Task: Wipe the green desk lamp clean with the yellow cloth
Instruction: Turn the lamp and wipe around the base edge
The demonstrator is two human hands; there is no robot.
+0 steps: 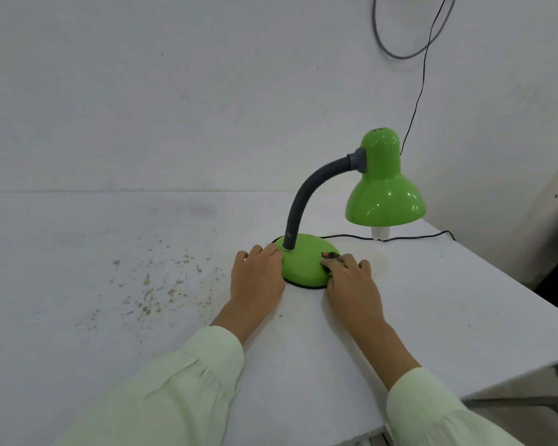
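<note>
The left hand (258,278) and right hand (351,284) lie flat, fingers loosely spread, fingertips touching the lamp (306,263) base between them.

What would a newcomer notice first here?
The green lamp stands right of centre on the white table, its shade hanging over a bare bulb. Both hands rest on its base, left hand by the neck, right hand at the switch. Brown specks stain the table's left; no cloth shows.
</note>
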